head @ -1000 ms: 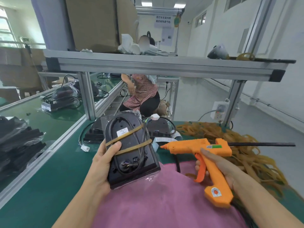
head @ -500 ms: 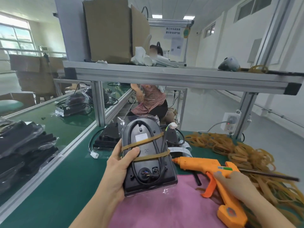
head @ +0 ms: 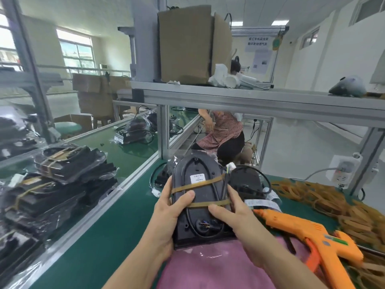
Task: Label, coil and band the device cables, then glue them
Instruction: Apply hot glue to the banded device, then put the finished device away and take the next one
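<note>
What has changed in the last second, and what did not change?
The right hand let go of the orange glue gun, which now lies on the bench, and moved left to grip the banded black device. The left hand still holds the device.

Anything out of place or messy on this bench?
Mostly tidy. The glue gun lies on its side, half on the pink cloth, nozzle pointing at the banded device held in both hands. Rubber bands sprawl in a loose heap at the right.
</note>
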A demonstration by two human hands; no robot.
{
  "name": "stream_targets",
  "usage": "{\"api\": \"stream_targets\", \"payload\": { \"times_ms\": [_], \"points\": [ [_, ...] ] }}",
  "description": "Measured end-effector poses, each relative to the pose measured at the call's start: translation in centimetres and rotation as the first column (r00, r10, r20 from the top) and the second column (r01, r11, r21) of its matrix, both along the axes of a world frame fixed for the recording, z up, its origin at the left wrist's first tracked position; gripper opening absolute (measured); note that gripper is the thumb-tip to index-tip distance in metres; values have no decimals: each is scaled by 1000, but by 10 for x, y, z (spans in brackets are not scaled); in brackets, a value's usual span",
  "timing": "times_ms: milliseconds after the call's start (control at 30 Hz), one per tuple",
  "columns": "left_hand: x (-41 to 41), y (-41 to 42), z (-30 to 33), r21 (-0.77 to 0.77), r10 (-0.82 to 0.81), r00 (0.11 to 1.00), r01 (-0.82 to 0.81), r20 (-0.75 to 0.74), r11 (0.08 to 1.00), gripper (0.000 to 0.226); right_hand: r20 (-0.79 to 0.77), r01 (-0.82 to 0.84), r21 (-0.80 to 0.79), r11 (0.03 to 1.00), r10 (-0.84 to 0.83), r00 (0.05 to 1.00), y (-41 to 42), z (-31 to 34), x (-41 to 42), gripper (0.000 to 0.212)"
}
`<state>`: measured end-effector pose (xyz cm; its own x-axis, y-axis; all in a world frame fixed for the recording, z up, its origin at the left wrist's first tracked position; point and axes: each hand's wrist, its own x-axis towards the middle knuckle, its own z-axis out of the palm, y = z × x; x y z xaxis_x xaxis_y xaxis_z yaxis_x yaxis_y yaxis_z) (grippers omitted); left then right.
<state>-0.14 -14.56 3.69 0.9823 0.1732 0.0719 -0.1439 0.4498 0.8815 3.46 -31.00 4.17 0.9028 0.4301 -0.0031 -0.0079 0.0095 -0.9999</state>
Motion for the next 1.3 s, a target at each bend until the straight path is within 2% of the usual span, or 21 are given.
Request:
{"api": "stream_targets", "payload": {
  "times_ms": [100,200,300,333,400,467,567,667,767,933,1033,1100,1200,1300],
  "points": [
    [-7,20,-1,14,33,999,-32,-42,999,65,-14,-21,85,996,22,1000,19,-8,7,53],
    [-15,37,-2,65,78,995,-74,-62,995,53,-1,-48,106,993,49,999,41,-9,8,30],
    [-22,51,-4,137,121,991,-113,-53,984,37,0,-41,87,995,41,999,61,-12,17,33],
    [-25,57,-5,134,152,987,-145,-46,980,34,-5,-69,76,995,69,998,71,-8,18,41],
    [-30,67,-6,114,239,971,-235,-23,965,30,-10,-138,39,990,138,990,91,-3,21,68],
    [-37,82,-7,58,346,938,-344,-25,937,32,2,-221,-3,975,221,975,116,4,19,80],
    [-52,111,-5,23,496,867,-496,-43,868,57,34,-315,-76,946,318,947,159,13,17,67],
    [-66,142,0,24,627,779,-627,-18,779,59,74,-366,-164,916,381,922,208,26,11,71],
    [-81,174,8,-26,708,704,-710,-50,704,69,178,-401,-210,892,438,881,258,39,-2,68],
    [-97,232,10,-76,805,584,-812,-103,579,54,395,-391,-389,834,534,747,322,44,-27,64],
    [-108,254,2,-82,837,531,-848,-134,524,39,413,-415,-424,805,580,702,347,33,-43,63],
    [-112,265,-8,-70,854,493,-870,-168,489,39,429,-411,-458,788,601,675,358,23,-49,60],
    [-114,278,-24,30,886,415,-902,-205,430,54,439,-409,-514,754,641,629,369,11,-52,53],
    [-118,282,-36,269,926,312,-892,-211,362,60,434,-418,-559,716,683,587,372,1,-55,50]
  ]
}}
